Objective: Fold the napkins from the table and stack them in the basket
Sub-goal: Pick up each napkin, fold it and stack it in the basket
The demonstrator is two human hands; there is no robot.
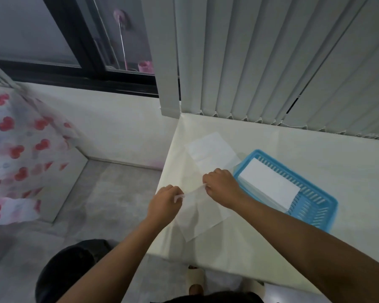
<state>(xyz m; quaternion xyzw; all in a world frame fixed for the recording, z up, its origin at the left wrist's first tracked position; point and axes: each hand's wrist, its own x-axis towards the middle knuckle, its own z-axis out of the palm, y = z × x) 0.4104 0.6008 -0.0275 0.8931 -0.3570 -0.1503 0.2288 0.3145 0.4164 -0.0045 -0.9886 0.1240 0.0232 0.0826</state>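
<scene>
Vertical blinds flank a dark-framed window; floor seemingly tiled.

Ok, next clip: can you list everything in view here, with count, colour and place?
held napkin: one, white, near table edge
flat napkin: one or more, white, beyond it
folded napkins: stack, count unclear, white, in basket
basket: one, blue, on table, right of hands
table: one, white, below blinds
vertical blinds: one set, grey, behind table
window: one, dark-framed, upper left
heart-print cloth: one, white and red, far left
left hand: one, pinching held napkin's left corner
right hand: one, pinching its right corner
</scene>
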